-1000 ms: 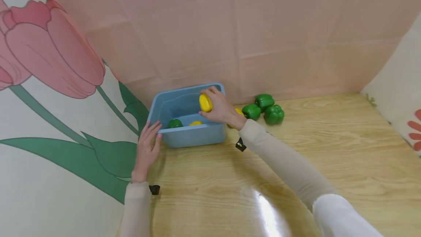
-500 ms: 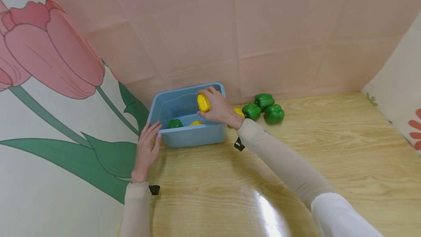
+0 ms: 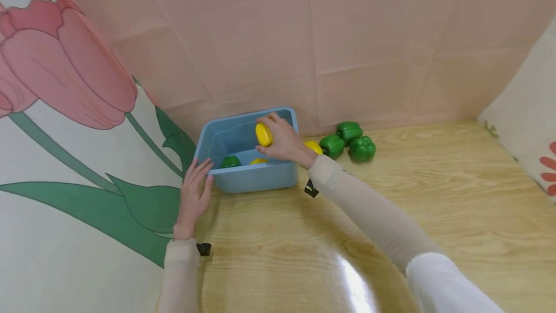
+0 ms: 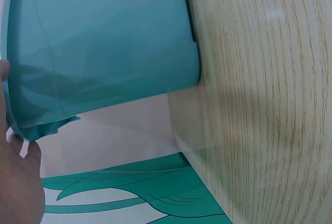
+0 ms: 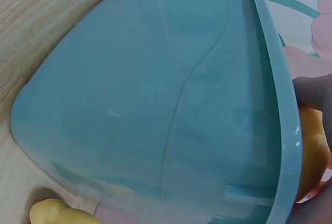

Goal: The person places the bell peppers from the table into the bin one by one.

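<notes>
My right hand (image 3: 284,141) grips a yellow bell pepper (image 3: 263,135) above the open blue bin (image 3: 256,178). In the right wrist view, the held pepper (image 5: 313,151) shows just beyond the bin's rim, between fingers and thumb. My left hand (image 3: 194,197) rests on the bin's near left corner, its fingers extended across the rim and the thumb outside. In the left wrist view, that hand (image 4: 18,182) lies right at the rim corner. Inside the bin are a green bell pepper (image 3: 231,162) and a yellow one (image 3: 259,161), both partly hidden by the front wall.
To the bin's right, several green bell peppers (image 3: 362,149) sit grouped on the wooden table (image 3: 269,240). A yellow pepper (image 3: 313,147) beside them is partly covered by my right wrist. A pink-covered wall (image 3: 369,62) stands behind, and a tulip-painted wall (image 3: 87,235) at left.
My right hand has shifted slightly left over the bin with the yellow bell pepper still in its grip. The left hand stays at the bin's corner.
</notes>
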Tool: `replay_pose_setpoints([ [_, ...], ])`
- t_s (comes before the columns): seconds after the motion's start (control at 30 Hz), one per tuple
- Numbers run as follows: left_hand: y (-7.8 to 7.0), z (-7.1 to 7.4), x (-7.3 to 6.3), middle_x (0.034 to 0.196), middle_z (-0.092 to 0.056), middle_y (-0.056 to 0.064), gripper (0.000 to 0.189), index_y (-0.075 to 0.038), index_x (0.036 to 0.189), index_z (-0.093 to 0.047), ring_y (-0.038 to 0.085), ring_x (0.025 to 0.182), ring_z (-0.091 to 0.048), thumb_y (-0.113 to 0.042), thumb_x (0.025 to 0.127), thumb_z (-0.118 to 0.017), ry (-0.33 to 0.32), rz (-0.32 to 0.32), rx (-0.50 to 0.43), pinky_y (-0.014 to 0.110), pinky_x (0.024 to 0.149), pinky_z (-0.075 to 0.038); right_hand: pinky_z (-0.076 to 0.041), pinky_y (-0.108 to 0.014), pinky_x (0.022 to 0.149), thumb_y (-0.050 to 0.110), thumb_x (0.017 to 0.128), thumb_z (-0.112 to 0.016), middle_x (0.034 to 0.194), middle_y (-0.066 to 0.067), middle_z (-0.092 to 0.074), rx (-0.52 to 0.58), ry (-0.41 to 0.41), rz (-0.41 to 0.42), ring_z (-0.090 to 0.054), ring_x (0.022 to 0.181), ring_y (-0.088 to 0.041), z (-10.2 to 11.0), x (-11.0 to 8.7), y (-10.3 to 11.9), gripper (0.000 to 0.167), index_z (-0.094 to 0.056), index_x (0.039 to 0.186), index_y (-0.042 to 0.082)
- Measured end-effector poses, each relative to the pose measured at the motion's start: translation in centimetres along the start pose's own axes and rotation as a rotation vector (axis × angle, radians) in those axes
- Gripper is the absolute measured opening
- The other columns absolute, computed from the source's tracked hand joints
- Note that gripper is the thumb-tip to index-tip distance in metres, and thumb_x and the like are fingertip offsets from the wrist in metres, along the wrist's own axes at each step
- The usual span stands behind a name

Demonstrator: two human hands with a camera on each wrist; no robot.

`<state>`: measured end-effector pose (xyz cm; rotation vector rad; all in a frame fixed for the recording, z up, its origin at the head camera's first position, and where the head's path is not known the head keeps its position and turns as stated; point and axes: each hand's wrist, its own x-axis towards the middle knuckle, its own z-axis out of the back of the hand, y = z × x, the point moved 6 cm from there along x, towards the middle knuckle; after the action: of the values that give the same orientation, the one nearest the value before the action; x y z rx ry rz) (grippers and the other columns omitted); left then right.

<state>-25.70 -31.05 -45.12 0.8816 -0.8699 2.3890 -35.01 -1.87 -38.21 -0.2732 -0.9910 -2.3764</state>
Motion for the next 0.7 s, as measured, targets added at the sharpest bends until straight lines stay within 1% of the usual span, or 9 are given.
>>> replay_pose_setpoints([
  [0.13, 0.1, 0.1, -0.1, 0.151, -0.063, 0.017, 0.037, -0.006, 0.142, -0.068, 0.047, 0.154, -0.041, -0.004, 0.105, -0.063, -0.007, -0.005, 0.004, 0.059, 0.131, -0.029, -0.058, -0.042, 0.088, 0.032, 0.087, -0.088, 0.147, -0.011, -0.053, -0.007, 0.008, 0.004, -0.058, 0.11, -0.026, -0.2, 0.2, 0.1, 0.076, -0.054, 0.153, 0.016],
  [0.37, 0.0, 0.1, -0.1, 0.151, -0.064, 0.015, 0.038, -0.007, 0.142, -0.069, 0.046, 0.154, -0.04, -0.004, 0.105, -0.064, -0.005, 0.001, 0.013, 0.058, 0.131, -0.03, -0.057, -0.041, 0.084, 0.034, 0.088, -0.087, 0.147, -0.01, -0.053, -0.029, 0.005, 0.002, -0.058, 0.109, -0.027, -0.6, 0.3, -0.2, 0.075, -0.054, 0.153, 0.018],
  [0.7, 0.3, 0.0, -0.1, 0.152, -0.063, 0.014, 0.038, -0.008, 0.144, -0.068, 0.046, 0.155, -0.04, -0.007, 0.106, -0.063, 0.005, 0.011, 0.014, 0.057, 0.131, -0.029, -0.059, -0.043, 0.082, 0.032, 0.088, -0.087, 0.148, -0.011, -0.053, -0.026, 0.012, -0.007, -0.06, 0.11, -0.028, -1.4, 0.4, -0.4, 0.075, -0.054, 0.154, 0.018],
])
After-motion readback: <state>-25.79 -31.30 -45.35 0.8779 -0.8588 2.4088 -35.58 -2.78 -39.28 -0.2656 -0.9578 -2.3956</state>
